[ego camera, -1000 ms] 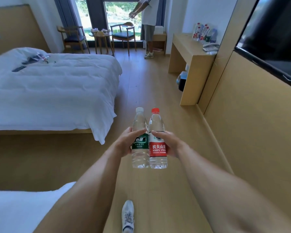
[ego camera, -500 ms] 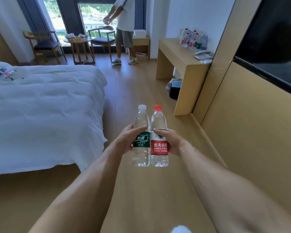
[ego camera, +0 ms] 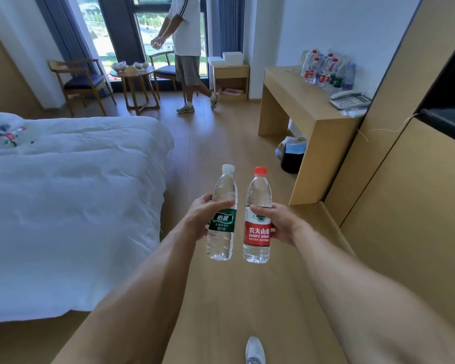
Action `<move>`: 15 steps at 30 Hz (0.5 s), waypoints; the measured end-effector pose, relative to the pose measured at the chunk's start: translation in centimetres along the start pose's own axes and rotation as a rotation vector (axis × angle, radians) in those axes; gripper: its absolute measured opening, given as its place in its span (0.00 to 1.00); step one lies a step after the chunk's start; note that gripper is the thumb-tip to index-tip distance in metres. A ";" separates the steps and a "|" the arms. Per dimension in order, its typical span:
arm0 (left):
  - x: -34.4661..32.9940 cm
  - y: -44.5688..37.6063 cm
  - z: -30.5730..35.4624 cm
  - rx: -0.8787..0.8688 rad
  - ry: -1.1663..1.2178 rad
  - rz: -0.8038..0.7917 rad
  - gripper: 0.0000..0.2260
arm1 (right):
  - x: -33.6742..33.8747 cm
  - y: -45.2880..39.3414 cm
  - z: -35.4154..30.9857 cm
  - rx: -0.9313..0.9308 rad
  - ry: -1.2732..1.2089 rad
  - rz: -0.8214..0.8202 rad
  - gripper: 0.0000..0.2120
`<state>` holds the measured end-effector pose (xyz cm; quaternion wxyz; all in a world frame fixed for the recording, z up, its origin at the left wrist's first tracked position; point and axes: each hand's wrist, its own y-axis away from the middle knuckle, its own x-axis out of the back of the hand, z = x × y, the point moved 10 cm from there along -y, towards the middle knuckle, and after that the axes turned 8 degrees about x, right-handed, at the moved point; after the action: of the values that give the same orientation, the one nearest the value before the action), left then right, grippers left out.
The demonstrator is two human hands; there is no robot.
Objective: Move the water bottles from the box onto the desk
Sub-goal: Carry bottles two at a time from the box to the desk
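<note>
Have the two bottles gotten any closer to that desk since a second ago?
Yes. The bottles in both hands have come forward along the floor toward the desk; it looms larger and nearer, and the bed now lies alongside.

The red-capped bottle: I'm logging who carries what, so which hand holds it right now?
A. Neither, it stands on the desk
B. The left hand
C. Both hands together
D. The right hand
D. The right hand wraps the red-capped bottle at its red label, while the left hand holds the white-capped bottle beside it.
</note>
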<state>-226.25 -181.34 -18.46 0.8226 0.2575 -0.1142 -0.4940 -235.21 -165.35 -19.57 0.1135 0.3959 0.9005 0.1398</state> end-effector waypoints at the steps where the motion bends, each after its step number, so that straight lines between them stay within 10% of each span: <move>1: -0.2 -1.6 1.2 0.008 -0.002 0.015 0.24 | 0.7 -1.8 -0.9 -0.006 0.003 -0.006 0.22; 15: -1.9 -21.8 13.3 0.078 -0.128 0.057 0.25 | 7.0 -23.0 -8.9 -0.058 -0.010 -0.021 0.22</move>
<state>-249.48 -192.13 -18.80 0.8166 0.2536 -0.1931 -0.4811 -258.28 -176.47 -19.71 0.1309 0.3837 0.8996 0.1627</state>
